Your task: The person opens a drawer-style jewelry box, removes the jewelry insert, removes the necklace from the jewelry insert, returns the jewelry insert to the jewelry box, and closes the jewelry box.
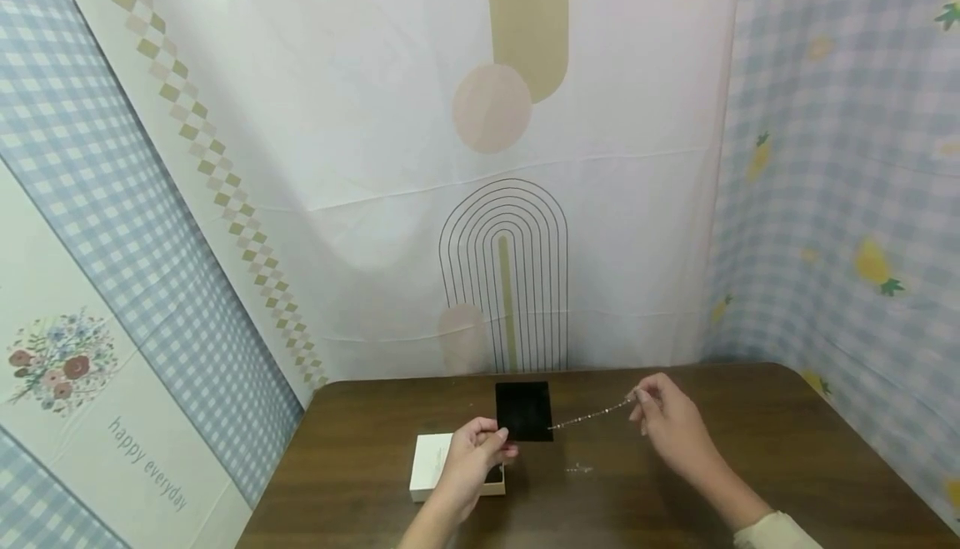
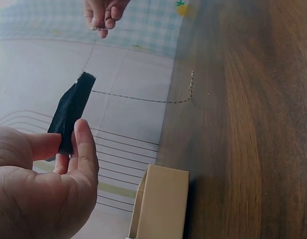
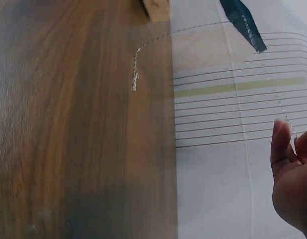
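Observation:
My left hand (image 1: 472, 459) pinches a black square pad (image 1: 523, 410) by its lower left corner, between thumb and fingers, above the table. A thin silvery beaded necklace (image 1: 592, 416) runs from the pad's right edge up to my right hand (image 1: 670, 426), which pinches its end between thumb and fingertips. In the left wrist view another length of the necklace (image 2: 138, 98) drops from behind the pad to the tabletop. Its tail (image 3: 135, 72) lies on the wood in the right wrist view. How the chain is fixed to the pad cannot be seen.
A small white box (image 1: 429, 464) with cream sides stands on the brown wooden table (image 1: 360, 424), partly hidden behind my left hand; something dark shows inside it. A patterned white cloth (image 1: 375, 282) hangs behind the table, with checked cloths at both sides.

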A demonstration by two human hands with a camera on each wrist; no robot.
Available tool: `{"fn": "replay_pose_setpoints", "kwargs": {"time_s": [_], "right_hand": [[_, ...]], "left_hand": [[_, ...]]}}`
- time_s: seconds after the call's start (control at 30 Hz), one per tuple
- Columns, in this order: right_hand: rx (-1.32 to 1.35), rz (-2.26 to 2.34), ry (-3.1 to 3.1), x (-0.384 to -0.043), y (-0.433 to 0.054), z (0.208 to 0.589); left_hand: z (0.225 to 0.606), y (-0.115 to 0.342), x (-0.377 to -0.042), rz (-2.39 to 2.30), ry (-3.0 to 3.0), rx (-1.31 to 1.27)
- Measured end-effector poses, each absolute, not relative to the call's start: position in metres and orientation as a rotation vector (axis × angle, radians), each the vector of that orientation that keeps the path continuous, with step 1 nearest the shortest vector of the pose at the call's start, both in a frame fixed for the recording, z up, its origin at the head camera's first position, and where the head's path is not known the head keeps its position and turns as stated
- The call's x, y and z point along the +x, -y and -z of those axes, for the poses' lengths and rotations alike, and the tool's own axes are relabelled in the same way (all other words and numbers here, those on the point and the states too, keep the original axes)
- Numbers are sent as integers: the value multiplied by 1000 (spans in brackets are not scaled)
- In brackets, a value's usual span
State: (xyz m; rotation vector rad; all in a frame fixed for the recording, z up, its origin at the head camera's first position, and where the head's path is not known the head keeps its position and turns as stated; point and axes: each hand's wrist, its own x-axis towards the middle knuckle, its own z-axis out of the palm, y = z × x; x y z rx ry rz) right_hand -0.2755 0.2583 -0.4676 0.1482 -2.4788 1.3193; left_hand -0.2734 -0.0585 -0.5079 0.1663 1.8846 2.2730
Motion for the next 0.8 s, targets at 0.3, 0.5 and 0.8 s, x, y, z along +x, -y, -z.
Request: {"fn": "replay_pose_setpoints", "kwargs": {"time_s": [0.3,0.5,0.8], "right_hand": [[79,-1558,2354,-280,-266,471],[47,-1501,2364,-279,-273,466],[-20,-1410,2321,-280,-284,460]], "left_hand": [[505,60,-270,-2285,-1897,152],[504,64,-271,-2296,-1909,150],[502,72,-270,-2333,-1902,130]]}}
